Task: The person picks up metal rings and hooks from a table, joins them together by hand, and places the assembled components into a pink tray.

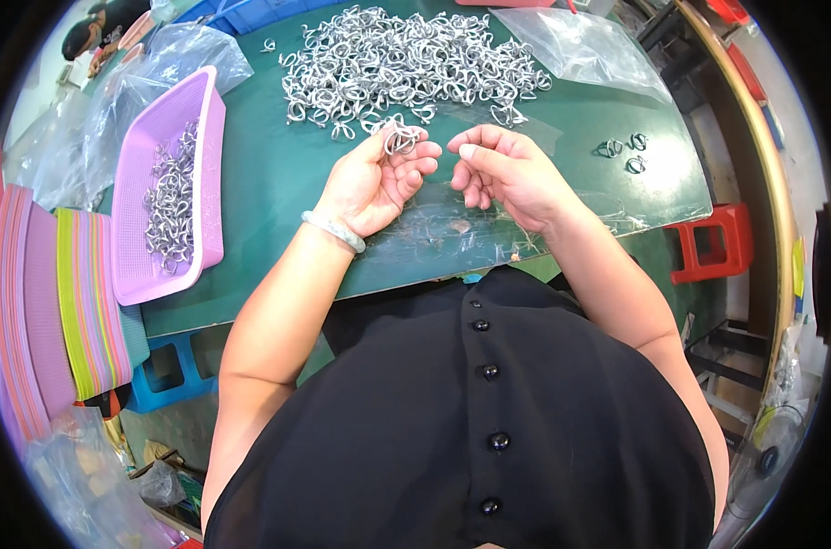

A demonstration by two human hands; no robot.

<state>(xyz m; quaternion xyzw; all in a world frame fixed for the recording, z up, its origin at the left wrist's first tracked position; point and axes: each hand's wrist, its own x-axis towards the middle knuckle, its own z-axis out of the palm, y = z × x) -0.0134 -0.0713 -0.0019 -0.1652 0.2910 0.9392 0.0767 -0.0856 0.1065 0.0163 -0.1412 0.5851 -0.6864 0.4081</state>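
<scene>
Left hand (370, 186): you grip silvery metal loops (401, 139). Right hand (516, 174) just beside it, loosely curled. Beyond both, a big pile of loops (415, 64) on your green table (274, 197); pink basket (211, 174) to your left, more loops (170, 206) inside

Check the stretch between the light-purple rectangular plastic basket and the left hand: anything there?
Head view: only green tabletop shows between the light-purple basket and the left hand, which holds looped silver-coloured pieces.
</scene>
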